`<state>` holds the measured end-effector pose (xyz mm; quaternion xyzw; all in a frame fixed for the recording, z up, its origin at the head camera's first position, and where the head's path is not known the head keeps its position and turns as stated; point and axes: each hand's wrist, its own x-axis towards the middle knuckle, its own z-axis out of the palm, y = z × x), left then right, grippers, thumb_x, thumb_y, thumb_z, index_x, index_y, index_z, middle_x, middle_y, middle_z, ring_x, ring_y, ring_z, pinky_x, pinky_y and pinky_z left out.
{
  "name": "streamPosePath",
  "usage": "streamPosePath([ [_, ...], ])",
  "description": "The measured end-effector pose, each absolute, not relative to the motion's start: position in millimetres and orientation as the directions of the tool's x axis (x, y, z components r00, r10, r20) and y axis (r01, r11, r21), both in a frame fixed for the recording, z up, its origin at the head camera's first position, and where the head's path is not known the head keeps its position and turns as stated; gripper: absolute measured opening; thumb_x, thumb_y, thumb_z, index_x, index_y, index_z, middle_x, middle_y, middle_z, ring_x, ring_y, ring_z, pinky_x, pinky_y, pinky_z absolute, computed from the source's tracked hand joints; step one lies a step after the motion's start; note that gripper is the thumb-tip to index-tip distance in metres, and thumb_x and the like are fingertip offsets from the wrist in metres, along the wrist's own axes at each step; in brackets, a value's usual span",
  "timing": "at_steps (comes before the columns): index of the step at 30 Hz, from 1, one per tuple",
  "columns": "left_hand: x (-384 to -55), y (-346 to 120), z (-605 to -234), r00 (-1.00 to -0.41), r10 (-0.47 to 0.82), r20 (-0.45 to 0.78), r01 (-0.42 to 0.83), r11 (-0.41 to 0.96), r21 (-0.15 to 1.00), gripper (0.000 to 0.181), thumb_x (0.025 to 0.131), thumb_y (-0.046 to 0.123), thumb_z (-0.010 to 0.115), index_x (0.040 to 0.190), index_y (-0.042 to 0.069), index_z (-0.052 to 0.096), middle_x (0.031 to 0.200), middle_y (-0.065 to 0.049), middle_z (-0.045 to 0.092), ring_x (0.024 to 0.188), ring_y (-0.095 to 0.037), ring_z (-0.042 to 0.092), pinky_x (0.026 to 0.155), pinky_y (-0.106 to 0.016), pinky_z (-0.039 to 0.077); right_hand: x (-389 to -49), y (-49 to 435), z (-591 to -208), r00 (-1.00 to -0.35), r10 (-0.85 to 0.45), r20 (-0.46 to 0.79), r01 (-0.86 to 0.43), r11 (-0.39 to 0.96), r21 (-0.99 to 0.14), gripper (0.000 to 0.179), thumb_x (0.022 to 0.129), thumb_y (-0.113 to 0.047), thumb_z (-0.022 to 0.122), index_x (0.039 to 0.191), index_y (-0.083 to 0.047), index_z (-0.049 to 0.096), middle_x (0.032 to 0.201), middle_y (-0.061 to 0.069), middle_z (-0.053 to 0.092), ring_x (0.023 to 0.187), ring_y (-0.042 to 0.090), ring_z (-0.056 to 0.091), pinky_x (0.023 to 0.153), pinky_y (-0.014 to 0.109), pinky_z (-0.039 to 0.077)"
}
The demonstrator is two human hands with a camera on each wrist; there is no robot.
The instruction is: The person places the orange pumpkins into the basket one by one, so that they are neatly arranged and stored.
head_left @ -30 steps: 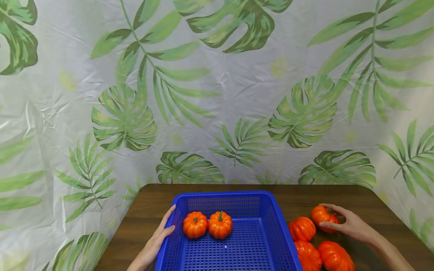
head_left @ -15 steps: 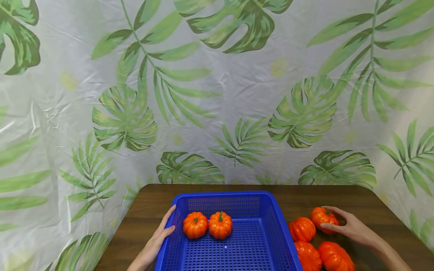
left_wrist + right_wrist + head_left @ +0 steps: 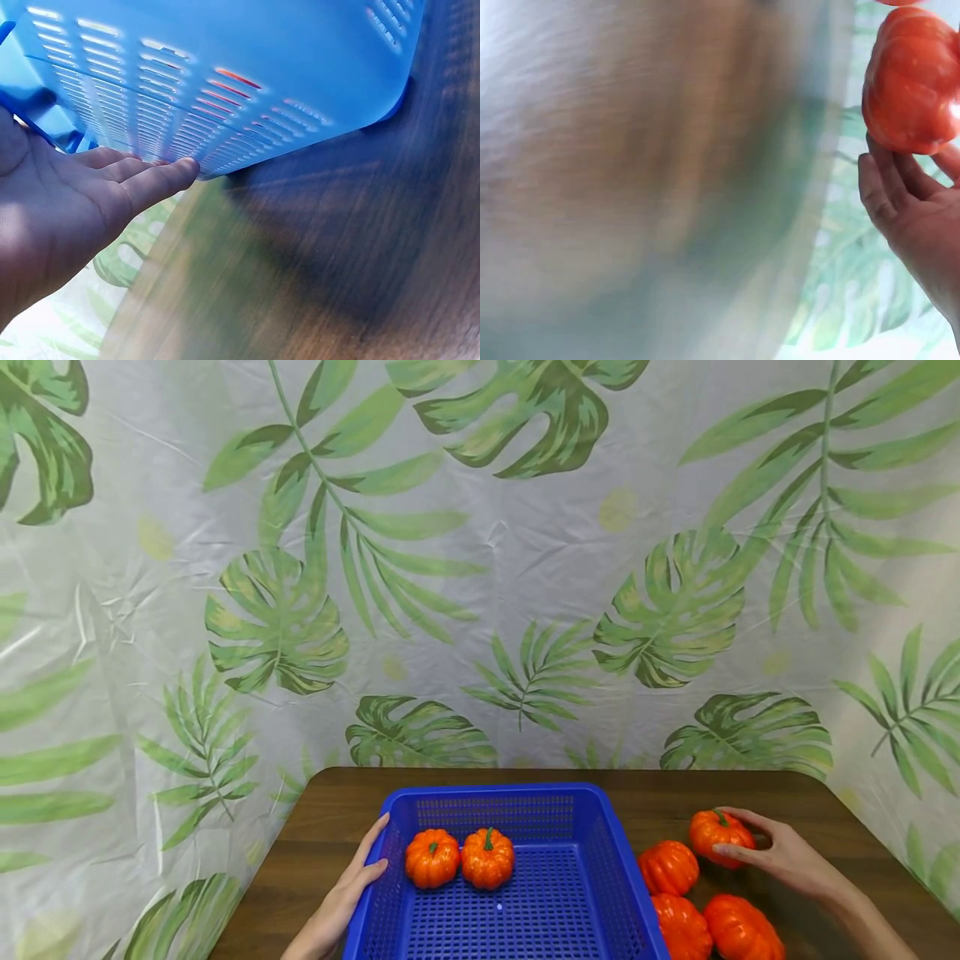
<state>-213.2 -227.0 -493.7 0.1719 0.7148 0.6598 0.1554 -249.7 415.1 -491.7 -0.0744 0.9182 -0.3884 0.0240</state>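
A blue plastic basket [image 3: 517,792] with slotted walls stands on the table. Against its left side rests my left hand [image 3: 345,893], thumb at the rim; in the left wrist view, that hand [image 3: 82,195] lays fairly straight fingers along the outer wall [image 3: 247,45]. To the right of the basket, my right hand [image 3: 783,856] holds a small orange toy pumpkin [image 3: 712,837] between thumb and fingers. The right wrist view shows the pumpkin [image 3: 911,82] at the fingertips of the hand [image 3: 922,217]. Two more pumpkins, one left [image 3: 432,858] and one right [image 3: 487,858], sit side by side inside the basket.
Close to the basket's right wall lie three other orange pumpkins: an upper one [image 3: 669,867], a lower one [image 3: 681,928] and one further right [image 3: 742,928]. The dark wooden table [image 3: 345,789] ends before a leaf-patterned curtain [image 3: 525,568].
The pumpkin in my right hand has shifted slightly up and to the right, away from its neighbour. My left hand and the basket look unmoved.
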Motion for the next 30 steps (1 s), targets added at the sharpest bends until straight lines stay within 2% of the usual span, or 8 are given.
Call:
streamPosePath([
  [9,-213,-227,-493,-0.879,0.477,0.021,0.056,0.058,0.997,0.064,0.114,0.027,0.029,0.167,0.026,-0.008,0.173,-0.023,-0.008,0.144,-0.042,0.035,0.103,-0.033,0.048,-249,396,-448,-0.968,-0.181,0.176,-0.253,0.701,-0.667,0.067,0.098,-0.026,0.073,0.156,-0.008,0.045,0.14,0.025,0.059,0.099,-0.007,0.058,0.074,0.023,0.053],
  [13,-213,-227,-493,-0.878,0.478,0.016,0.05,0.059,0.997,0.064,0.114,0.028,0.029,0.167,0.026,-0.008,0.173,-0.022,-0.008,0.143,-0.039,0.038,0.103,-0.033,0.048,-246,375,-428,-0.955,-0.208,0.212,-0.297,0.686,-0.664,0.069,0.095,-0.026,0.076,0.156,-0.017,0.046,0.14,0.018,0.059,0.102,-0.006,0.059,0.076,0.023,0.053],
  [17,-212,-227,-493,-0.883,0.469,0.009,0.042,0.06,0.997,0.063,0.114,0.028,0.028,0.167,0.028,-0.007,0.173,-0.021,-0.007,0.143,-0.041,0.037,0.104,-0.034,0.048,-242,347,-414,-0.945,-0.249,0.214,-0.327,0.651,-0.685,0.072,0.093,-0.026,0.079,0.157,-0.02,0.045,0.142,0.016,0.058,0.105,-0.003,0.06,0.079,0.024,0.054],
  [22,-212,-227,-492,-0.887,0.461,-0.001,0.034,0.067,0.997,0.062,0.114,0.029,0.028,0.167,0.029,-0.005,0.173,-0.021,-0.006,0.144,-0.043,0.035,0.104,-0.036,0.047,-241,313,-403,-0.937,-0.291,0.192,-0.34,0.635,-0.694,0.074,0.09,-0.029,0.081,0.155,-0.016,0.047,0.136,0.016,0.065,0.109,0.006,0.062,0.08,0.025,0.054],
  [25,-212,-227,-492,-0.889,0.459,-0.003,0.031,0.066,0.997,0.062,0.114,0.03,0.029,0.167,0.03,-0.005,0.173,-0.02,-0.007,0.146,-0.045,0.031,0.105,-0.034,0.046,-244,294,-400,-0.93,-0.323,0.176,-0.35,0.626,-0.697,0.075,0.087,-0.031,0.084,0.152,-0.013,0.051,0.131,0.014,0.068,0.11,0.018,0.063,0.079,0.028,0.055],
  [30,-211,-228,-492,-0.896,0.444,0.0,0.032,0.065,0.997,0.062,0.114,0.029,0.029,0.167,0.029,-0.004,0.174,-0.018,-0.007,0.149,-0.046,0.023,0.105,-0.028,0.046,-253,267,-402,-0.893,-0.411,0.182,-0.414,0.594,-0.69,0.077,0.082,-0.034,0.088,0.148,-0.011,0.055,0.14,0.017,0.063,0.113,0.033,0.063,0.082,0.036,0.056],
])
